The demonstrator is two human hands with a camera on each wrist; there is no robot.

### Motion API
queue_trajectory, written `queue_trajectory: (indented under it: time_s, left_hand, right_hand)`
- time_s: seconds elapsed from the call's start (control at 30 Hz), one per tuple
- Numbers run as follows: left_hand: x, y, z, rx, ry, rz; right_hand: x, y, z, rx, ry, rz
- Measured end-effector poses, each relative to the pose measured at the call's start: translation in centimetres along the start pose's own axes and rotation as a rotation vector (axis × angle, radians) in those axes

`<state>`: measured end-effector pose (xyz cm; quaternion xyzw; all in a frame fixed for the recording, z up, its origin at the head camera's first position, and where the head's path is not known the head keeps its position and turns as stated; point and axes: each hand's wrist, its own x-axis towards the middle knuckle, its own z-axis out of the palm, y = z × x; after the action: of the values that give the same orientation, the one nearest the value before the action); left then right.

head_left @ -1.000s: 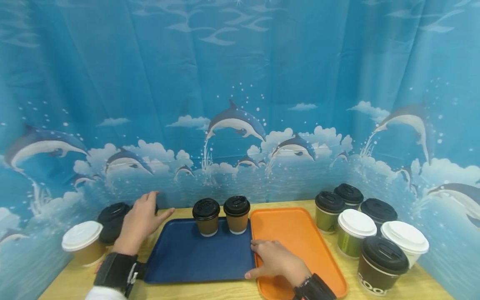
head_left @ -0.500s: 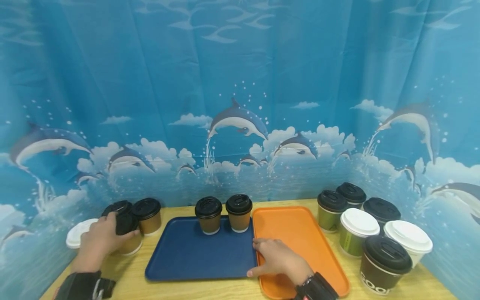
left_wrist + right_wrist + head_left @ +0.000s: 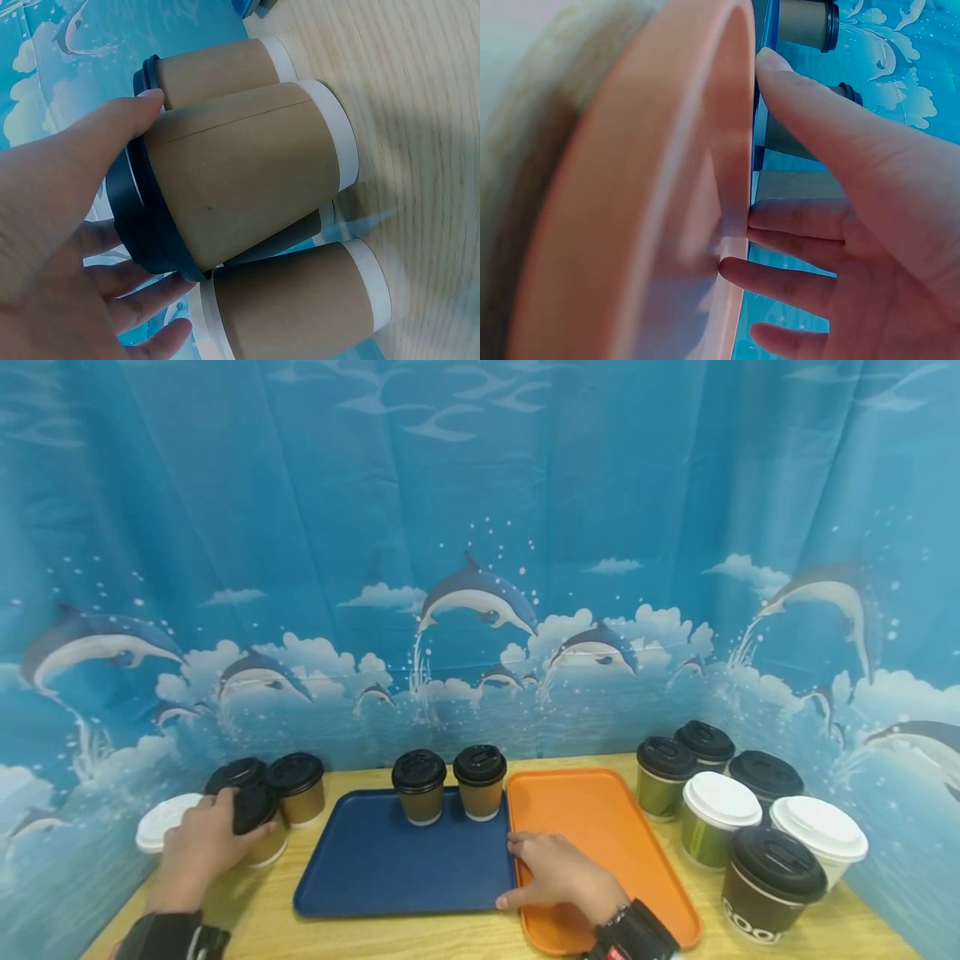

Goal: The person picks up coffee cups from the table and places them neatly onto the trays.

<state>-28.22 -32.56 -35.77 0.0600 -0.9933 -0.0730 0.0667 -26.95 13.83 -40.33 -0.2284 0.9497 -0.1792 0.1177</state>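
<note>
My left hand [image 3: 201, 843] is at the left group of cups. Its thumb and fingers curl round the black lid of a brown paper coffee cup [image 3: 240, 172], which stands upright on the table. Beside it is a white-lidded brown cup [image 3: 167, 818], partly covered by the hand. Two more black-lidded cups stand behind; the nearer right one is a brown cup [image 3: 302, 797]. My right hand [image 3: 555, 870] rests with extended fingers where the orange tray [image 3: 592, 810] meets the blue tray [image 3: 405, 885]. In the right wrist view its fingertips touch the orange tray's rim.
Two black-lidded brown cups, a left one [image 3: 420, 800] and a right one [image 3: 481, 795], stand at the blue tray's back edge. Several cups crowd the right side, among them a white-lidded green cup [image 3: 708, 839] and a dark brown cup [image 3: 761, 902]. A dolphin-print curtain [image 3: 480, 710] hangs behind.
My left hand has moved left and down from above the blue tray's left side to the brown cup and taken hold of its lid. The right hand keeps its place.
</note>
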Motion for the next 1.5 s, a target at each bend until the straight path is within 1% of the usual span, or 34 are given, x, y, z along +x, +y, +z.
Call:
queue_trajectory:
  time_s: [0.33,0.47,0.57,0.7,0.83,0.93,1.03,1.33,1.5]
  left_hand:
    - [-0.3,0.1,-0.1,-0.034,-0.004,0.01]
    - [-0.5,0.2,-0.1,-0.041,0.002,0.022]
    - [-0.7,0.4,-0.3,-0.044,0.02,0.033]
    - [-1.0,0.8,-0.5,-0.051,0.048,0.039]
    - [-1.2,1.2,-0.8,-0.082,0.079,0.05]
    - [-1.3,1.6,-1.1,-0.103,0.087,0.062]
    - [-1.4,1.8,-1.2,-0.111,0.08,0.073]
    - [-1.6,3.0,-1.0,-0.119,0.109,0.087]
    - [-1.3,3.8,-0.5,-0.123,0.142,0.108]
  right_hand:
    - [-0.1,0.1,-0.1,-0.011,0.0,-0.007]
    - [-0.1,-0.1,-0.1,-0.013,0.005,-0.006]
    - [-0.1,0.0,0.0,-0.022,0.01,-0.01]
    - [-0.1,0.0,-0.1,-0.026,0.012,-0.013]
    - [-0.1,0.0,-0.1,-0.015,0.006,-0.012]
    - [-0.1,0.1,-0.1,-0.006,0.002,-0.012]
    - [0.1,0.4,0.1,-0.022,0.001,-0.023]
    - [-0.1,0.0,-0.1,-0.009,-0.002,-0.007]
    - [0.0,0.1,0.0,-0.017,-0.004,-0.002]
